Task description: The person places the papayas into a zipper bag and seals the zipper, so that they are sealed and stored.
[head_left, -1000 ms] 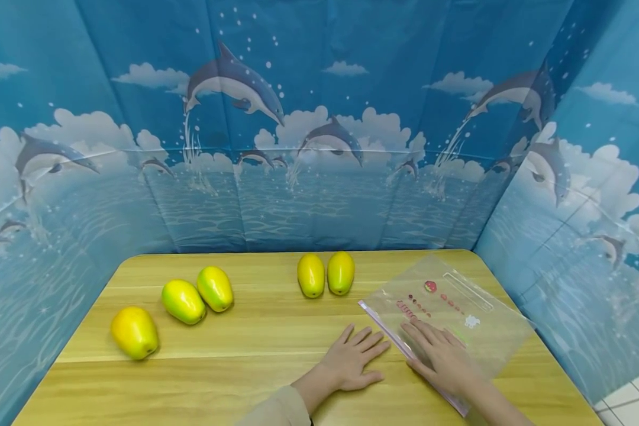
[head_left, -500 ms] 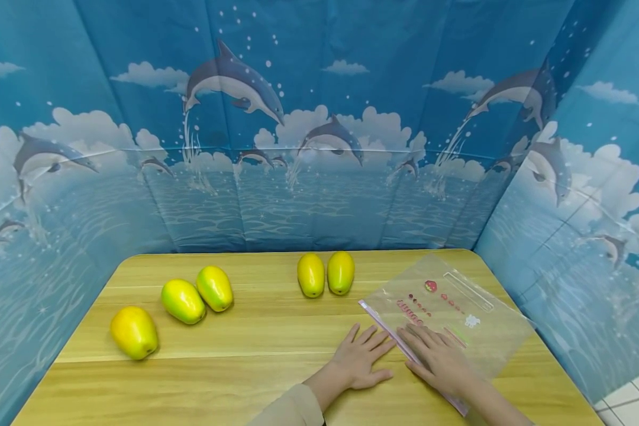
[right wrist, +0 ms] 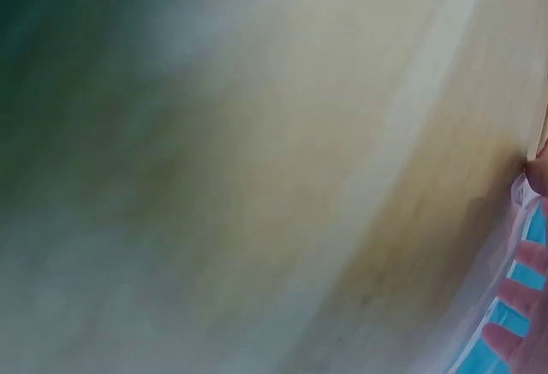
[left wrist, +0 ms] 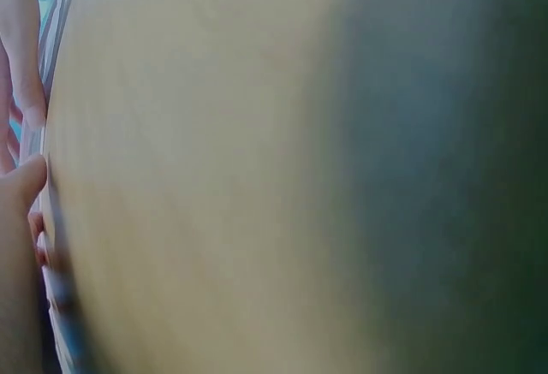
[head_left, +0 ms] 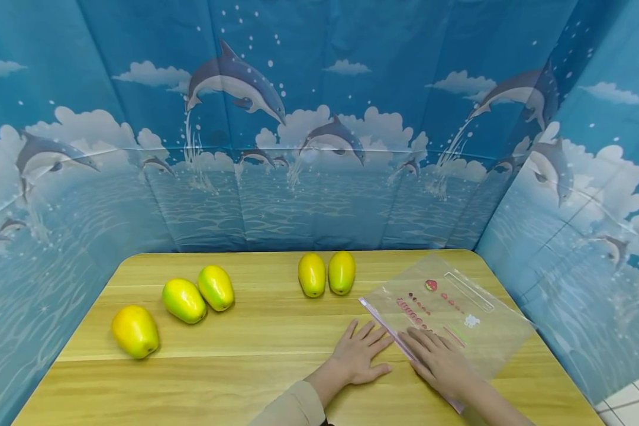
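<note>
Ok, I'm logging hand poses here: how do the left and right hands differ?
The left hand lies mostly over the wooden table, while the right hand rests on the clear bag. The left hand's fingers are spread wide; the right hand's lie closer together. Both are palm down with fingers extended.

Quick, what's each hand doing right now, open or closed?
Left hand: open, fingers spread, on the table.
Right hand: open, resting on the bag, not gripping it.
</note>
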The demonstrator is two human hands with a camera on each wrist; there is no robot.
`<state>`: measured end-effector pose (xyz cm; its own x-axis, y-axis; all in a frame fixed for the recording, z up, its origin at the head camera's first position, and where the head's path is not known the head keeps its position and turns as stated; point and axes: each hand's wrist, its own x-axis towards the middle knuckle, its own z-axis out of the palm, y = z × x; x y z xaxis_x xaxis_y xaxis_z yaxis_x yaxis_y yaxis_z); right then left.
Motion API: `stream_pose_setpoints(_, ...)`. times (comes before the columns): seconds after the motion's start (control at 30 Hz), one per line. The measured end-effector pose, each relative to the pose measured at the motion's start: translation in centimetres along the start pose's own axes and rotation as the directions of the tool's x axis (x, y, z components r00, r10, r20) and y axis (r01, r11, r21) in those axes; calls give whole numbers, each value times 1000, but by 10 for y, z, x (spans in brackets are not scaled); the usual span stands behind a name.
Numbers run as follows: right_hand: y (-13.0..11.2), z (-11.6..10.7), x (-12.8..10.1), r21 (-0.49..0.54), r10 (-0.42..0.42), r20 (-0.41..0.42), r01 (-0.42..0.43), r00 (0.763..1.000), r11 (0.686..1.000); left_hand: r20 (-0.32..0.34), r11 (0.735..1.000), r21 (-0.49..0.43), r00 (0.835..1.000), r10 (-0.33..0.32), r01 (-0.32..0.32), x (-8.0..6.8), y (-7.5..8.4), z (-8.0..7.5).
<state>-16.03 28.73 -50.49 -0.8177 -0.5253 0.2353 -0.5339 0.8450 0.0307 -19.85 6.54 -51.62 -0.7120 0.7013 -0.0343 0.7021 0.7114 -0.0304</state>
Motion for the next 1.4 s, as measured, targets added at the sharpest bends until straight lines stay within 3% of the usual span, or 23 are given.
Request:
stream_pose_setpoints(0.5,-12,-11,-13,-87,-87,-43,83,995,993,8,1000,0,1000,-14,14,1,-3,0)
stream_pose_setpoints(0.73,-11,-4,-20,-26,-101,-90,99,991,995,9,1000,-6,1000,-10,10,0,-3,1)
stream_pose_setpoints(0.93,-9,0,-27,-55,-156,-164,149,974,987,9,1000,-18,1000,-6,6,-1,-4,0)
stream_pose_setpoints(1.4,-10,4,-36,-132,-180,-286,147,941,980,10,1000,-2,1000,-14,14,0,-4,1)
